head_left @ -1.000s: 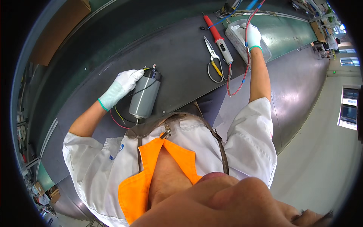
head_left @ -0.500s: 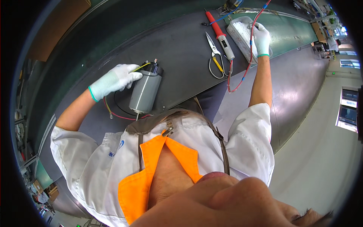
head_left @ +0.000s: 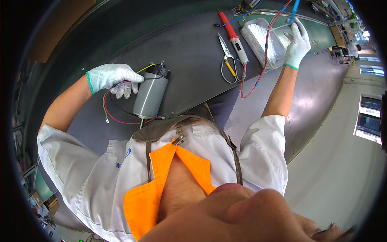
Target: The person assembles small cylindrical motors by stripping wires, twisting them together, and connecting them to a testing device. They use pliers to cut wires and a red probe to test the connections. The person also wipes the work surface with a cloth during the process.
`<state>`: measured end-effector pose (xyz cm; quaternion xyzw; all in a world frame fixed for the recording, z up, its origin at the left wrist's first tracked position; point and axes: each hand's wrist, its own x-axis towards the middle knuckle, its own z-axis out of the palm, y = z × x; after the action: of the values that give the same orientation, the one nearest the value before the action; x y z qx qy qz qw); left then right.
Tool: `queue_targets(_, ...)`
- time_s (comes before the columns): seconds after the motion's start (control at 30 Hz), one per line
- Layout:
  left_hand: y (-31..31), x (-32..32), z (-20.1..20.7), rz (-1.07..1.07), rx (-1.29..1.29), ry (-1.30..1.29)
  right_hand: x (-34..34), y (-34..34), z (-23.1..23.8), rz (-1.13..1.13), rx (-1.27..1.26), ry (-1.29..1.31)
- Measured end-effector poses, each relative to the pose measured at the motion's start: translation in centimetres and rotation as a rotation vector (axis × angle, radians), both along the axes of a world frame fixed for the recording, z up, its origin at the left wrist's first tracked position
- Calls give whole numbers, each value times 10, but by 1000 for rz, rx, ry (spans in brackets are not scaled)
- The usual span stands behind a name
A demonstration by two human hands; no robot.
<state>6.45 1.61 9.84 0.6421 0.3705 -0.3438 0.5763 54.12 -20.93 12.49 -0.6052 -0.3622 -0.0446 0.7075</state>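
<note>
A grey cylindrical motor (head_left: 150, 97) with a black end cap lies on the bench, its shaft toward me. My left hand (head_left: 117, 80), in a white glove, is closed at the motor's far end, its fingers round the yellow-green, red and black wires (head_left: 113, 117). The loose wire ends trail beside the motor. Over at the right, my gloved right hand (head_left: 297, 42) pinches a thin white cable tie (head_left: 279, 27) above the edge of a clear plastic box (head_left: 254, 40). A bundle of white cable ties (head_left: 262, 38) lies in the box.
Scissors (head_left: 229, 60) with a yellow grip and a red-and-white handheld tester (head_left: 234, 37) lie between motor and box. The tester's red cable (head_left: 265, 60) hangs across the box. A blue cord (head_left: 294, 11) dangles near my right hand. The dark bench (head_left: 189, 72) ends near my waist.
My right hand has moved right, out of the box, with a cable tie. My left hand has shifted left and gathered the wires; the motor has moved slightly left.
</note>
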Motion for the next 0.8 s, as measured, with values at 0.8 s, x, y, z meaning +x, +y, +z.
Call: queue_targets(0.8, -1, -9, -3, 74, 47, -138, -149, 45, -80, 613, -603, 418)
